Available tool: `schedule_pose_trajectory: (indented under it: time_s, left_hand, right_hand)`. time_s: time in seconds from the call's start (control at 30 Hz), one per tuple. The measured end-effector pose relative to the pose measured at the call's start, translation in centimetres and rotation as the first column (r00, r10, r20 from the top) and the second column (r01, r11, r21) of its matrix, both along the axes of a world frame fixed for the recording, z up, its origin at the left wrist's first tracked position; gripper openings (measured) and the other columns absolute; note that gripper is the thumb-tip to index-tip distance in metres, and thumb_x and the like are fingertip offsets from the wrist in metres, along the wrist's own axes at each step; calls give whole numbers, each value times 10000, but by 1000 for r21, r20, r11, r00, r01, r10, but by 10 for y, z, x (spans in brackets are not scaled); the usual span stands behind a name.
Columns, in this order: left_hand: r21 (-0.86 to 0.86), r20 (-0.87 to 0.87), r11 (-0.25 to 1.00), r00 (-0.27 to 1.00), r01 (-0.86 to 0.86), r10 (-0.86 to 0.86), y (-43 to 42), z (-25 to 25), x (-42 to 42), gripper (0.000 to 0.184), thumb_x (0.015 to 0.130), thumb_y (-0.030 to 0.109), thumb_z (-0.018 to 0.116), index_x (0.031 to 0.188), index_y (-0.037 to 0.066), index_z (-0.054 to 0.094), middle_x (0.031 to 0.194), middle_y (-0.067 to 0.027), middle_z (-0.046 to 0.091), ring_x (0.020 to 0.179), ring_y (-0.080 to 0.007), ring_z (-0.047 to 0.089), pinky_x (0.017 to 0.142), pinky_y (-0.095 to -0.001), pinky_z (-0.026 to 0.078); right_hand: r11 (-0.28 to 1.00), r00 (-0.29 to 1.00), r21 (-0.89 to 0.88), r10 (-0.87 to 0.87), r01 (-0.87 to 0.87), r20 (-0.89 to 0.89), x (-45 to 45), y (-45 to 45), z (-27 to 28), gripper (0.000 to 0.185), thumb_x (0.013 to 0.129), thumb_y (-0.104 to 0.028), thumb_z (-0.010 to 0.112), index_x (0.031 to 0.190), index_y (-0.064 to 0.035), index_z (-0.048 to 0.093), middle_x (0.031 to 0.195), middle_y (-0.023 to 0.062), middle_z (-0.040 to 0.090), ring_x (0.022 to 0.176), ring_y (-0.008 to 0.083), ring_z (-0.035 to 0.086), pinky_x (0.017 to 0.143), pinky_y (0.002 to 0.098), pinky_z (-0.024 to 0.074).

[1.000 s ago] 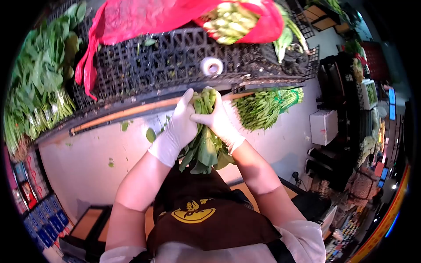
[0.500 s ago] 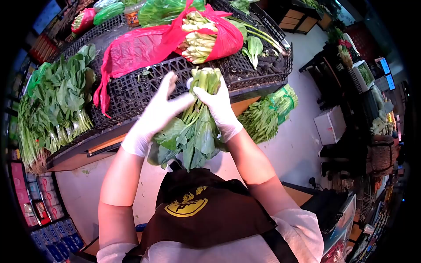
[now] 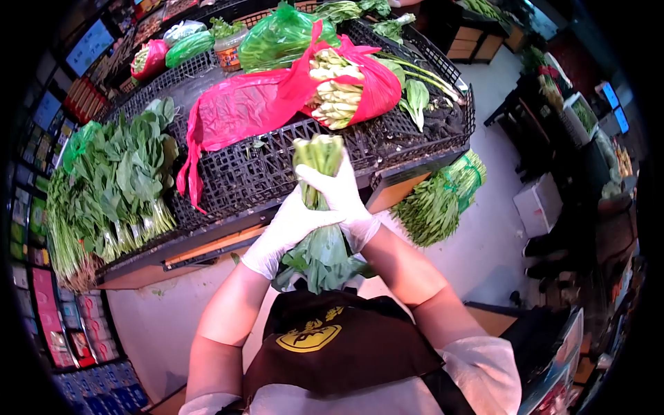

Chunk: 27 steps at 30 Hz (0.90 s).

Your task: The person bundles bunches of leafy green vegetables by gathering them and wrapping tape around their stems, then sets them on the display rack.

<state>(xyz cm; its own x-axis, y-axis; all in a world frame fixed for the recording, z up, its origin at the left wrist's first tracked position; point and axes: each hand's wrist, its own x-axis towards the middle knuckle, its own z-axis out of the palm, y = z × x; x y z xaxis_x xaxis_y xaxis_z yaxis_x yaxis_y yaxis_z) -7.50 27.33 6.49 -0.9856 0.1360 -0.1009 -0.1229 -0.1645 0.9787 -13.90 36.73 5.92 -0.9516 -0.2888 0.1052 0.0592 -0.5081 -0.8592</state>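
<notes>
Both hands wear white gloves and grip one bunch of leafy greens (image 3: 319, 259), stems upward and dark leaves hanging down in front of the apron. My right hand (image 3: 337, 194) wraps the stems from the right, its thumb lying across them. Lower down, my left hand (image 3: 294, 225) is closed round the bunch where stems meet leaves. The cut stem ends stick out above the hands, close to the front edge of a black plastic crate tray (image 3: 277, 158). Just beyond lies a pink plastic bag (image 3: 379, 86) around pale-stemmed vegetables (image 3: 336, 90).
Leafy bunches (image 3: 128, 173) stand at the display's left end. A green bag (image 3: 280, 38) and a jar (image 3: 229, 50) are behind. A large tied green bundle (image 3: 443, 200) rests by the display's right side. A white box (image 3: 538, 205) stands on the floor at right.
My left hand, open and apart from the stems before, has closed round the bunch. The bunch sits lower in view and its leaves are gathered more tightly. The whole view has shifted.
</notes>
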Motion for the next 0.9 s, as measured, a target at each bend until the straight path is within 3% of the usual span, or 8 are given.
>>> schedule_pose_trajectory:
  time_s: [0.13,0.2,0.23,0.4,0.5,0.67,0.8,0.9]
  left_hand:
    - [154,271,977,958,-145,99,-23,-27,7,576,766,151,720,1267,13,471,1091,-77,602,968,-198,602,882,-337,485]
    - [258,204,931,957,-256,207,-36,-39,15,540,755,129,700,1241,24,488,1088,-79,601,914,-214,617,835,-344,508]
    - [237,177,939,961,-250,212,-50,-43,18,503,750,123,696,1205,22,507,1053,-79,611,904,-214,617,841,-351,504]
    - [121,112,915,921,-384,372,-125,-31,36,316,723,90,726,1002,44,583,894,-38,618,845,-159,615,807,-290,481]
    - [76,38,904,907,-422,420,-156,-28,51,286,759,59,700,1013,47,569,932,-26,598,856,-137,597,823,-281,472]
    - [110,23,847,853,-520,521,-154,-24,69,275,781,38,676,1032,47,561,932,-33,601,877,-141,596,833,-284,471]
    - [131,20,786,794,-605,608,-148,-26,79,283,771,-4,667,1031,40,563,936,-36,601,860,-157,608,818,-295,488]
    - [64,12,740,742,-669,670,-145,-14,81,292,764,-4,675,1031,42,566,947,-35,597,863,-159,609,819,-295,495]
  right_hand:
    - [875,873,82,460,-477,160,-18,-22,-14,808,702,-112,799,1346,3,326,1296,104,492,1197,173,478,1031,334,373]
    - [749,827,416,562,-515,13,-33,-25,-16,837,726,-126,782,1392,10,293,1304,120,503,1184,180,498,1025,334,382]
    - [637,674,300,738,-710,29,-34,-18,17,803,752,-152,764,1392,19,309,1310,125,509,1158,182,516,1006,313,399]
    - [451,875,888,392,84,-282,-108,20,7,509,849,-313,646,1257,-31,531,1121,174,634,1025,218,616,873,332,477]
    - [65,835,982,519,178,-186,-109,26,-38,348,908,-353,525,1089,-79,639,985,183,664,922,347,633,842,389,491]
    - [-309,843,913,534,266,-65,-104,-11,-77,588,923,-581,337,999,-130,708,1021,107,679,1020,290,621,888,391,465]
    - [-334,839,890,536,312,-93,-118,-19,-107,556,900,-576,389,976,-133,715,995,112,685,995,287,634,846,407,486]
    - [-11,818,897,416,442,-398,-122,-14,-96,224,817,-347,593,853,-156,705,862,99,685,853,329,629,792,424,501]
